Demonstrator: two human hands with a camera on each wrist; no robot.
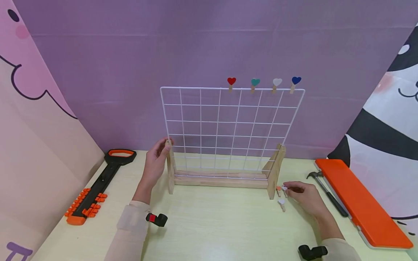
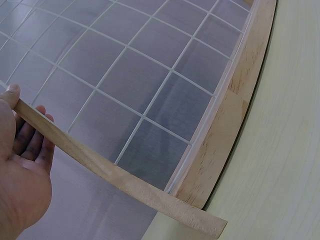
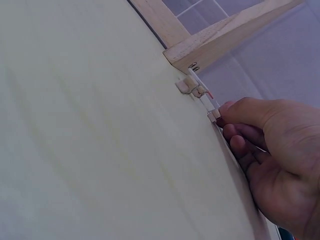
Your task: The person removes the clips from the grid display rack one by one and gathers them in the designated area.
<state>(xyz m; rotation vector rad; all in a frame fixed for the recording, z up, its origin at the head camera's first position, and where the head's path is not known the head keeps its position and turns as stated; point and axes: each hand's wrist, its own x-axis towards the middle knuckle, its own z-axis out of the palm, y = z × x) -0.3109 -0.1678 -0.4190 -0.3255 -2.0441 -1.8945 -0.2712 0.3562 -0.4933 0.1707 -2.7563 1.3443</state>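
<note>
A white wire grid (image 1: 225, 123) stands upright in a wooden base (image 1: 222, 181). Thumb and fingers of my left hand (image 1: 156, 159) grip the left wooden upright (image 2: 100, 165) near its top, the thumb on one face and the fingers on the other. Low by the base's right foot, my right hand (image 1: 305, 195) pinches a small pale heart clothespin (image 1: 285, 189) at the table. An orange heart clothespin (image 1: 278, 190) lies beside it, and another pale one (image 1: 282, 204) lies nearer me. Along the grid's top right are clipped red (image 1: 231, 81), teal (image 1: 255, 82), white (image 1: 277, 82) and blue (image 1: 296, 80) heart clothespins.
To the right lie a claw hammer (image 1: 330, 194) and a long orange case (image 1: 362, 203). A black and orange tool (image 1: 101, 185) with orange clips along its sides lies at the left. Behind the table rises a purple backdrop (image 1: 130, 65).
</note>
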